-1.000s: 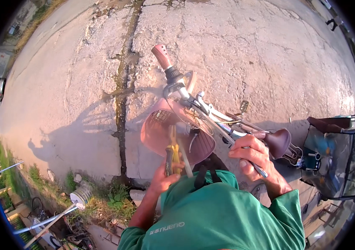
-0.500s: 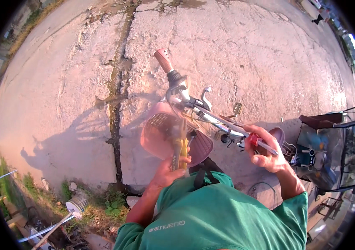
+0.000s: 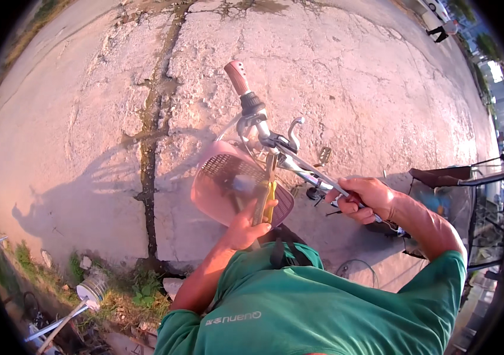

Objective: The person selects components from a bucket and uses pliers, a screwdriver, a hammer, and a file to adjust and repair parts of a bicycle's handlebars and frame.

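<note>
A bicycle's silver handlebar (image 3: pixel 262 127) lies below me, with a brownish-pink grip (image 3: pixel 237 77) at its far end and a brake lever (image 3: pixel 295 133) beside it. My left hand (image 3: pixel 245 228) is closed around yellow-handled pliers (image 3: pixel 271 194), whose jaws reach up to the handlebar by the brake lever mount. A pink basket (image 3: pixel 204 177) sits just behind the pliers. My right hand (image 3: pixel 367 200) grips the red handle of a screwdriver (image 3: pixel 352 197); its long shaft runs along the handlebar toward the pliers. Whether its tip touches anything is too small to tell.
A bicycle pedal (image 3: pixel 325 155) shows past the handlebar. To the right stands a dark-framed cart (image 3: pixel 488 177). A white bucket (image 3: pixel 91 290) with poles lies among weeds at lower left. A crack (image 3: pixel 148 177) crosses the concrete. Far off at upper right is a person (image 3: pixel 446 28).
My right hand has turned over and its fingers have closed around the screwdriver handle. My left hand has raised the pliers toward the handlebar. The view has shifted slightly to the right.
</note>
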`<state>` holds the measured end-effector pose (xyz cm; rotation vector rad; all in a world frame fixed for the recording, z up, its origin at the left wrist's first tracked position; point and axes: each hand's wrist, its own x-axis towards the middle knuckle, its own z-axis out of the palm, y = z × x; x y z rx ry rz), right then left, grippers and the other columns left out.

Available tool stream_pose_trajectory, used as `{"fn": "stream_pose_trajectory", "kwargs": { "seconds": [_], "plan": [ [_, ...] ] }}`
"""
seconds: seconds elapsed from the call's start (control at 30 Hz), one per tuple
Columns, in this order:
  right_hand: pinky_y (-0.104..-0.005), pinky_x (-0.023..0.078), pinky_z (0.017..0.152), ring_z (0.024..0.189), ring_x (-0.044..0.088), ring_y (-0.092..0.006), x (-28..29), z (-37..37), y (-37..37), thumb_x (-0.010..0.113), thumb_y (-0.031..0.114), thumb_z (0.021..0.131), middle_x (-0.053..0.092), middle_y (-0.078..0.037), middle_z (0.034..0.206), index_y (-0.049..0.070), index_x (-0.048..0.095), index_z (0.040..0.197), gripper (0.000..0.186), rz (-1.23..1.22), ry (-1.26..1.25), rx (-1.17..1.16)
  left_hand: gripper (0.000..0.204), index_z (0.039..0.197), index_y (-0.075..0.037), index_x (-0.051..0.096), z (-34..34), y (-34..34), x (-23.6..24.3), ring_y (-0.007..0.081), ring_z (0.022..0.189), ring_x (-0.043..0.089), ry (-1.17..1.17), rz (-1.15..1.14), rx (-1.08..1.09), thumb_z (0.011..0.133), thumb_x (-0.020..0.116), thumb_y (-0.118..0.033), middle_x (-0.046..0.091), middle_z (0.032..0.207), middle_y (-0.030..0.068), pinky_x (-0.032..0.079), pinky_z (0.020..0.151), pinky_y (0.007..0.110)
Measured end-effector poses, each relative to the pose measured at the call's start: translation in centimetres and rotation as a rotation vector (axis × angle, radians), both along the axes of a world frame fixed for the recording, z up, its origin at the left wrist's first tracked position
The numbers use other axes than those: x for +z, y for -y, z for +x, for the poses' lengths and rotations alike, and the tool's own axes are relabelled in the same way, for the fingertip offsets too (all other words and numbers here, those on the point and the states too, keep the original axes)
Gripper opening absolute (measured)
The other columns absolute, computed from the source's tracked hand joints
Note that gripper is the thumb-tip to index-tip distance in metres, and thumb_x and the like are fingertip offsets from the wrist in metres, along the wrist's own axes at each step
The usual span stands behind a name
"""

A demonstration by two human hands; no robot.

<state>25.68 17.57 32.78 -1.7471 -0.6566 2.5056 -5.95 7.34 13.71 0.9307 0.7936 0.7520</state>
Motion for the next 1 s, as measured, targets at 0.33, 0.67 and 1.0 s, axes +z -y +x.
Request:
{"fn": "stream_pose_trajectory", "kwargs": {
  "seconds": [0.33, 0.67, 1.0],
  "plan": [
    [-0.0277, 0.025, 0.035, 0.04, 0.029, -0.0094, -5.2, -8.3, 9.0, 0.037, 0.049, 0.114, 0.036, 0.002, 0.062, 0.013, 0.052, 0.093, 0.044, -0.063, -0.195, -0.491, 0.062, 0.153, -0.001, 0.049, 1.4, -0.7, -1.3, 0.0157, 0.122, 0.057, 0.206, -0.066, 0.147, 0.091, 0.06, 0.0, 0.058, 0.147, 0.0103, 0.046, 0.103, 0.032],
    [-0.0261, 0.026, 0.034, 0.04, 0.026, -0.0076, -6.8, -8.0, 9.4, 0.035, 0.051, 0.114, 0.033, 0.005, 0.06, 0.015, 0.05, 0.091, 0.045, -0.124, -0.424, -0.545, 0.066, 0.152, 0.002, 0.048, -0.8, -1.7, 0.5, 0.0386, 0.141, 0.052, 0.501, -0.27, 0.144, 0.087, 0.056, -0.005, 0.052, 0.152, 0.0218, 0.04, 0.118, 0.051],
    [-0.0269, 0.023, 0.036, 0.042, 0.027, -0.0087, -6.9, -8.1, 8.5, 0.034, 0.052, 0.114, 0.033, 0.004, 0.061, 0.015, 0.05, 0.09, 0.047, -0.043, -0.28, -0.444, 0.064, 0.152, 0.002, 0.049, 0.0, -2.5, 2.7, 0.036, 0.139, 0.054, 0.323, -0.315, 0.179, 0.089, 0.057, -0.009, 0.054, 0.151, 0.0174, 0.046, 0.111, 0.053]
  ]
}}
